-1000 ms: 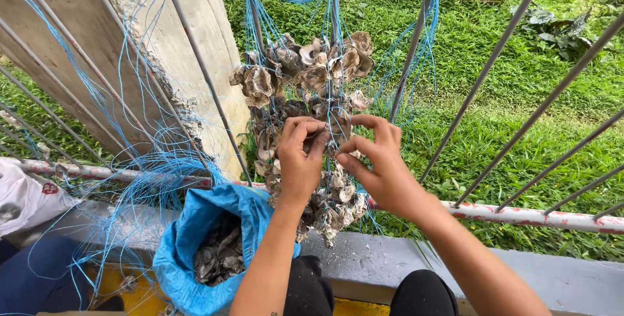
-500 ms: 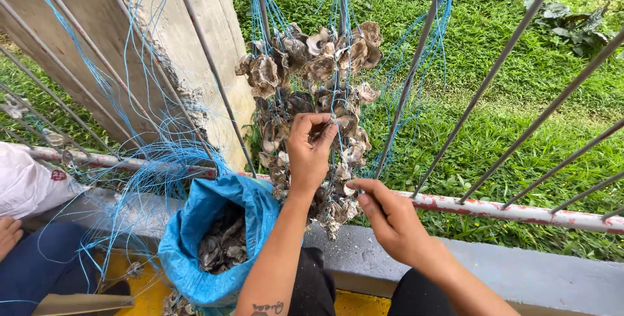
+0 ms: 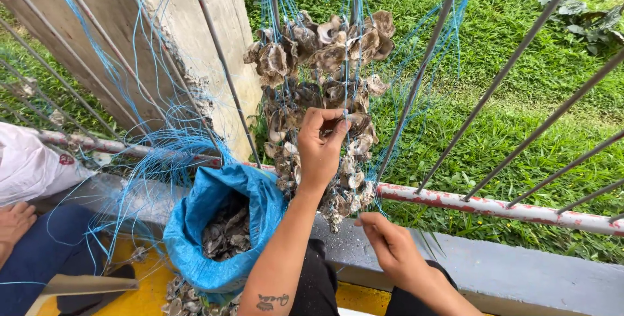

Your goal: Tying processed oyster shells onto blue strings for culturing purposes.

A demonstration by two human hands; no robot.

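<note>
A thick bunch of grey-brown oyster shells (image 3: 325,56) hangs on blue strings (image 3: 354,4) from the slanted metal bars. My left hand (image 3: 322,147) is raised into the bunch, its fingertips pinched on a blue string among the shells. Lower down, my right hand (image 3: 390,244) hovers just under the bottom of the bunch, fingers loosely curled around what looks like a thin strand; I cannot tell what it holds. A blue sack (image 3: 214,225) with loose shells inside stands open at the lower left of the bunch.
Metal railing bars (image 3: 500,75) slant across the view over a painted rail (image 3: 494,209) and a concrete ledge (image 3: 520,270). A concrete post (image 3: 162,36) stands left. Another person's hand (image 3: 14,222) and blue-clad leg are at the far left, beside a white bag (image 3: 29,166).
My right hand has dropped from the middle of the bunch to below it. My left hand has stayed pinched in the shells, slightly higher.
</note>
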